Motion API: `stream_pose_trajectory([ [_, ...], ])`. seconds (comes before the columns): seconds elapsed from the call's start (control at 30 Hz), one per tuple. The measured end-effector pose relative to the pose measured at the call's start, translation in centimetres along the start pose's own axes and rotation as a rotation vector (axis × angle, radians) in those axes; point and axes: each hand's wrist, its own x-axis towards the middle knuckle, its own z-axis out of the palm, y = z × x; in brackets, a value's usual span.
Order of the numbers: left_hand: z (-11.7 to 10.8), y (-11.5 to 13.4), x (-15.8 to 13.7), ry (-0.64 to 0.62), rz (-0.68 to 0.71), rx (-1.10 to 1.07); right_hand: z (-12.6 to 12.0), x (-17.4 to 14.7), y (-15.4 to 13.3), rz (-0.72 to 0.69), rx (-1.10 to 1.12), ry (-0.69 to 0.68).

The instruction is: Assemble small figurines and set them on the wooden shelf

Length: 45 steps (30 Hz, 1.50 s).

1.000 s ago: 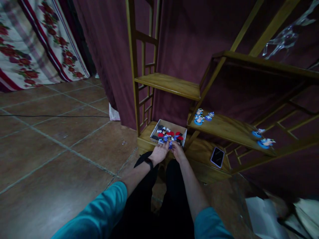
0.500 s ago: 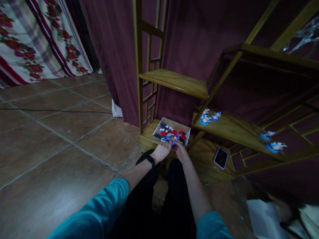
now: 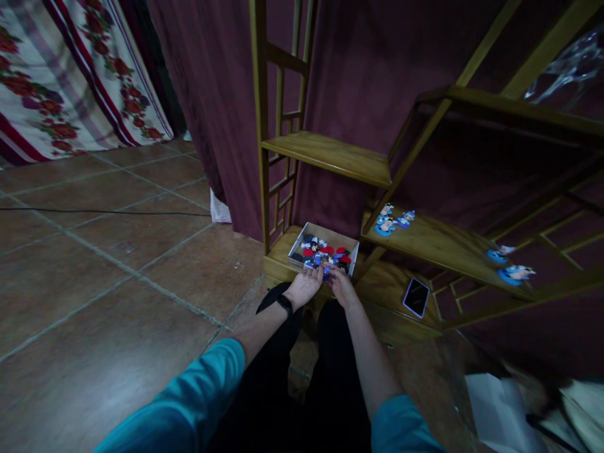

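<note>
At the near edge of a shallow cardboard box (image 3: 346, 244), my left hand (image 3: 303, 287) and my right hand (image 3: 340, 284) meet, fingers closed around a small purple figurine (image 3: 326, 271). Most of the figurine is covered by my fingers, so its details cannot be made out. Inside the box lie several small figurine pieces (image 3: 315, 246), mixed with red discs (image 3: 326, 250) and dark discs (image 3: 297, 257). A dark band circles my left wrist.
The box stands on the bottom level of a wooden shelf unit (image 3: 325, 151). Several small figurines (image 3: 385, 225) on blue bases stand on the shelf to the right. Below it lies a phone (image 3: 416, 297). A black cable (image 3: 117, 212) crosses the tiled floor; a white box (image 3: 500, 409) sits lower right.
My hands stay together at the box with the purple figurine, with only slight finger movement. The shelf and its figurines appear shifted slightly left as the view turns.
</note>
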Motion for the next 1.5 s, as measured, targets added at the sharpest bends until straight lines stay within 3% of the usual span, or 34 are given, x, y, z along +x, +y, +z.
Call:
stream_pose_trajectory([
  [0.17, 0.2, -0.1, 0.1, 0.004, -0.014, -0.009, -0.2, 0.1, 0.1, 0.026, 0.008, 0.003],
  [0.4, -0.3, -0.6, 0.3, -0.084, -0.049, -0.131, -0.6, 0.6, 0.6, 0.051, 0.034, 0.015],
  [0.87, -1.1, -0.6, 0.3, -0.189, -0.161, -0.238, -0.7, 1.2, 1.4, 0.033, 0.087, 0.127],
  [1.03, -0.2, -1.4, 0.7, -0.121, -0.210, -0.528, -0.8, 1.6, 1.5, 0.009, 0.058, 0.122],
  [1.27, 2.4, -2.8, 2.0, -0.140, -0.386, -1.262, -0.6, 1.6, 1.7, 0.015, 0.042, 0.130],
  [1.5, 2.3, -3.4, 2.3, -0.183, -0.445, -1.476, -0.2, 1.3, 1.5, -0.007, 0.100, 0.120],
])
